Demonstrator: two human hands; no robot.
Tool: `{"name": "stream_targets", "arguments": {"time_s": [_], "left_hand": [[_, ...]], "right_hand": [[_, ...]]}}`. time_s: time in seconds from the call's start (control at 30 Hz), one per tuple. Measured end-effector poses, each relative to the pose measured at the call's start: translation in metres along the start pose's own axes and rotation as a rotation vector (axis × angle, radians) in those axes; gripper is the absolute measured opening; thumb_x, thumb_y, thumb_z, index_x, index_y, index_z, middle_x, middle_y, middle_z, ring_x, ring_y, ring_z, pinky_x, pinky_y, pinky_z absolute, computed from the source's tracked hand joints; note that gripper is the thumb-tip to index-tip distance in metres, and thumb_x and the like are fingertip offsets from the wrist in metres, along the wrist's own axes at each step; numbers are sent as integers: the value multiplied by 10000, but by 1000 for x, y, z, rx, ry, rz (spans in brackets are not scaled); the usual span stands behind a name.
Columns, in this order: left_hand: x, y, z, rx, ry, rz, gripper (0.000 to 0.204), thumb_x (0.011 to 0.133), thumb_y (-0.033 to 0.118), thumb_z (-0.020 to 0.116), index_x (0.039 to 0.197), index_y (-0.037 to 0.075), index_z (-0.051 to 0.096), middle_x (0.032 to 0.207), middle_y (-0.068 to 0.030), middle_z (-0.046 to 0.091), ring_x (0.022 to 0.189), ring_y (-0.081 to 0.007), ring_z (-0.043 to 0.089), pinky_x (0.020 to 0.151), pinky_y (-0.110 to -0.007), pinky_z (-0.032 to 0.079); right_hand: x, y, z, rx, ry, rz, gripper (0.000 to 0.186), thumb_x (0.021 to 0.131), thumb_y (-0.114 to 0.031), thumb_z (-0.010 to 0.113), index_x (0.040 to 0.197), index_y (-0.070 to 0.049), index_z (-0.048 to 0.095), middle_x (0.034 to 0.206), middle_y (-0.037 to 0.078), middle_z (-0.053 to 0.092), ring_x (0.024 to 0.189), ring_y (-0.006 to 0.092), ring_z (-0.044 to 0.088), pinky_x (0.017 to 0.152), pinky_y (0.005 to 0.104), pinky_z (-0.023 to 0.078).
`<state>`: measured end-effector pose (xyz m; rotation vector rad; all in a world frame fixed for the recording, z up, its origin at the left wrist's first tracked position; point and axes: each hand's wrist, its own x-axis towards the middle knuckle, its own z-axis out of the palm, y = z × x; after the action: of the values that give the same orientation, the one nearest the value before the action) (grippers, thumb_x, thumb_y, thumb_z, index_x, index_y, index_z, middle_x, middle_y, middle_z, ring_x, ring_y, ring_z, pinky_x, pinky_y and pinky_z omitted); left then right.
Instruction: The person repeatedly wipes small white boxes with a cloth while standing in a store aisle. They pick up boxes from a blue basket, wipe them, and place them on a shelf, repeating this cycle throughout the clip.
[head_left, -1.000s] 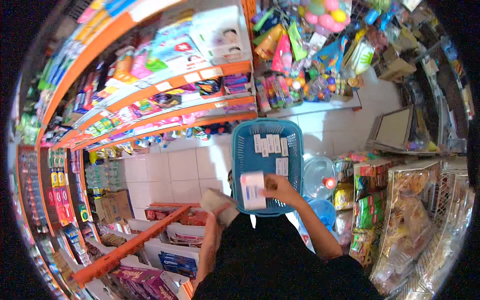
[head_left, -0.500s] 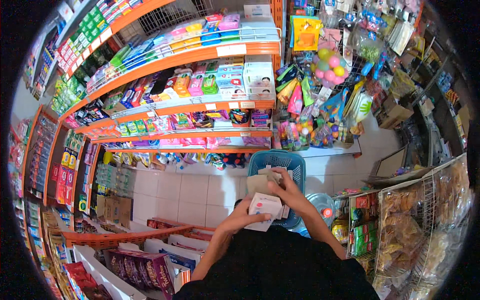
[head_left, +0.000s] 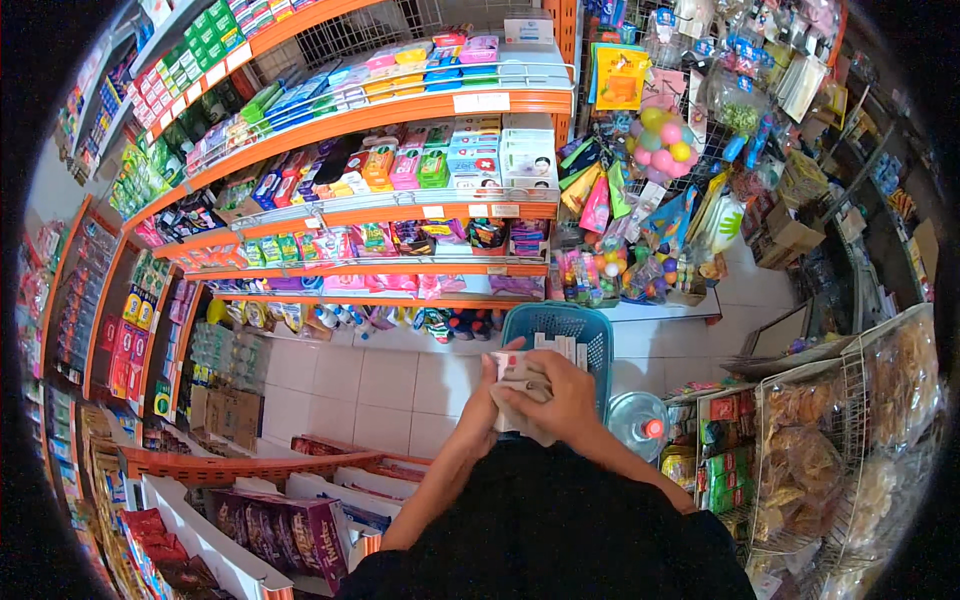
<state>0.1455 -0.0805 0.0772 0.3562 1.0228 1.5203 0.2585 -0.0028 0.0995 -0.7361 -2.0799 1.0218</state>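
Pale tiled floor (head_left: 384, 400) with a teal basket (head_left: 600, 345) and clear jug (head_left: 630, 418)

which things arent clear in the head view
All in the head view:
held box: mostly hidden by beige cloth, left hand and right hand
teal basket: near end blocked by both hands
small white boxes: print too small, count unclear behind right hand

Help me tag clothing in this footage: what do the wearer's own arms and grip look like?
Black sleeves with no visible markings leave the left forearm and right forearm bare. The left grip and right grip are ungloved; no watch or bracelet shows. Rings can't be ruled out.
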Motion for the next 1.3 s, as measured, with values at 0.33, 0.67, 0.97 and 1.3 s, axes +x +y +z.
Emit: {"name": "stream_targets", "arguments": {"time_s": [0.33,0.67,0.97,1.3], "left_hand": [[-22,15,5,123,-118,-93,624,879,538,204,1306,90,289,1203,-108,449,1093,-227,467,894,-354,406],[-5,-5,-9,-59,-34,-103,605,884,529,184,1315,115,286,1235,-98,429,1132,-223,430,911,-364,395],[4,-3,-3,-132,-22,28,617,870,556,173,1338,158,233,1198,-104,455,1086,-237,469,898,-357,408],[-6,-7,-25,-65,-62,-37,538,857,467,422,1155,20,431,1000,-122,578,886,-217,589,730,-347,504]], "right_hand": [[15,17,-12,-18,278,232,429,684,-366,676,954,-62,541,848,148,593,774,304,593,681,363,474],[2,-3,7,-248,9,3,430,683,-419,652,933,-86,547,891,126,600,820,304,582,659,387,470],[-6,-19,-12,-211,-49,80,469,664,-395,691,981,-85,539,940,117,600,839,295,590,738,363,464],[49,17,-20,-77,325,73,575,686,-386,678,1121,-98,436,966,170,585,876,317,585,728,365,470]]}}
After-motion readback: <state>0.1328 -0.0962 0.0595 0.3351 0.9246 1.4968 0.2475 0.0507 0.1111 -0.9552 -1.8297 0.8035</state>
